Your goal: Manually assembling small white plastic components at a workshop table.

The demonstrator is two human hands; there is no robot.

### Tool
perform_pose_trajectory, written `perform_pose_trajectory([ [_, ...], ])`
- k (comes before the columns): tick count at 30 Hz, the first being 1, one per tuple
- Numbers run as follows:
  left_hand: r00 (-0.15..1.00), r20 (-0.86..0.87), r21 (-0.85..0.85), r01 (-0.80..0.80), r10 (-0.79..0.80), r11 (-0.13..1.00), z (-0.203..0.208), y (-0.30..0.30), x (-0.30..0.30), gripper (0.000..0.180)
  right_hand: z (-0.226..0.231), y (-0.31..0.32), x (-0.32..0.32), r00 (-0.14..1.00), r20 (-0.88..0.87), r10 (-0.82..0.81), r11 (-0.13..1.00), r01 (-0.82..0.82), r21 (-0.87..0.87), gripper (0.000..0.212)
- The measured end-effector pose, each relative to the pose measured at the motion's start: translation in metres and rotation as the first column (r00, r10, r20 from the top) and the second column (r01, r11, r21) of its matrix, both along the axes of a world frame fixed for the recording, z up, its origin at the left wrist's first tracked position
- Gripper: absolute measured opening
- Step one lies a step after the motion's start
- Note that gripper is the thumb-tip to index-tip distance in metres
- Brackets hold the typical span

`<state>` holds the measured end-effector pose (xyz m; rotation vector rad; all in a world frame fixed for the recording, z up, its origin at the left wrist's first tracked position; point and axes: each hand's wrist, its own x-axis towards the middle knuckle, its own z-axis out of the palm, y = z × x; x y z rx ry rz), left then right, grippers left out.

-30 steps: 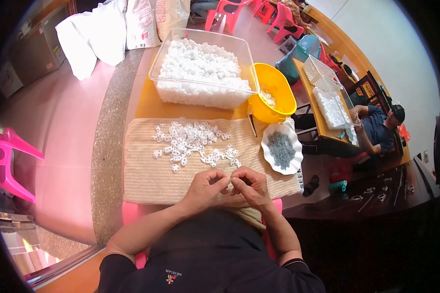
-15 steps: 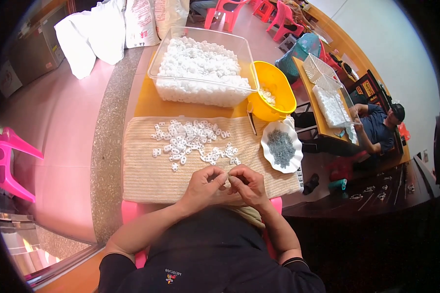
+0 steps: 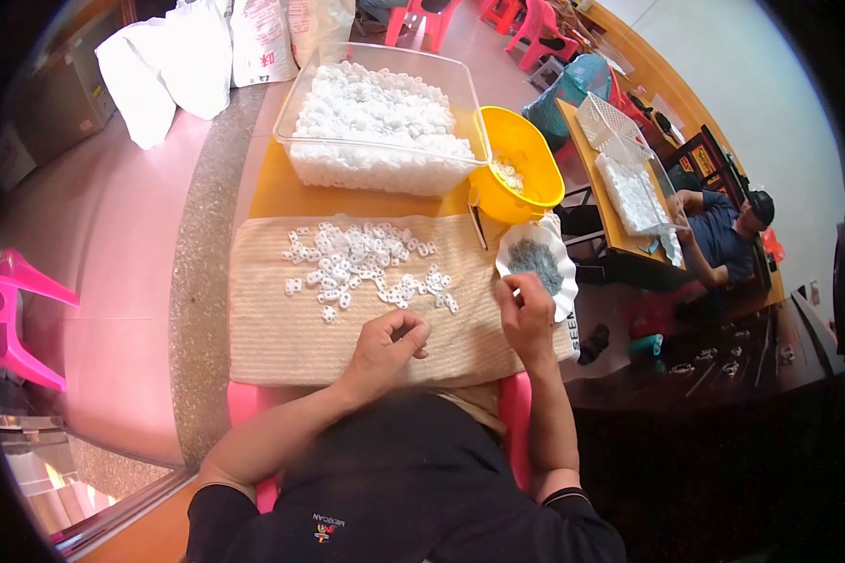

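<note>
My left hand (image 3: 390,347) rests over the ribbed beige towel (image 3: 282,347), fingers curled and thumb pressed to them; whatever it may hold is hidden. At the near edge of a white scalloped dish (image 3: 565,298) is my right hand (image 3: 530,317), its fingers bent together as in a pinch, with nothing between them that I can make out. Small grey pieces (image 3: 533,261) are heaped in that dish. Loose white plastic parts with holes (image 3: 352,255) lie spread on the towel, beyond my left hand.
A clear bin (image 3: 291,113) full of white parts stands at the table's far side. Beside it is a yellow tub (image 3: 545,192) with some pieces inside. A dark slim tool (image 3: 479,228) lies by the tub. Another person (image 3: 728,225) sits at a table on the right.
My hands, together at the towel's near part before, have come apart. The right one has moved right and away from me to the dish; the left has shifted slightly left.
</note>
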<state>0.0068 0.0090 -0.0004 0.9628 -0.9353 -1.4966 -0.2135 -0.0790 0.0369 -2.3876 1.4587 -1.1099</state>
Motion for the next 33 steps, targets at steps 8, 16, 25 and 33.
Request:
perform_pose_trajectory([
  [8, 0.996, -0.084, 0.058, 0.043, -0.038, 0.997, -0.001, -0.001, -0.001, 0.016, -0.005, 0.004, -0.002, 0.947, 0.288, 0.140, 0.910, -0.238, 0.340, 0.011],
  [16, 0.976, -0.200, 0.104, 0.110, -0.087, 0.989, 0.005, -0.001, 0.002, 0.018, -0.016, 0.035, 0.041, 0.801, 0.506, 0.320, 0.670, -0.569, 0.477, 0.015],
  [25, 0.923, -0.372, 0.172, 0.178, -0.103, 0.969, 0.009, 0.002, 0.004, 0.016, -0.017, 0.042, 0.044, 0.804, 0.467, 0.369, 0.729, -0.562, 0.391, 0.012],
  [33, 0.916, -0.394, 0.205, 0.173, -0.081, 0.963, 0.006, -0.001, 0.002, 0.014, -0.024, 0.045, 0.050, 0.644, 0.762, 0.069, 0.601, -0.636, 0.484, 0.008],
])
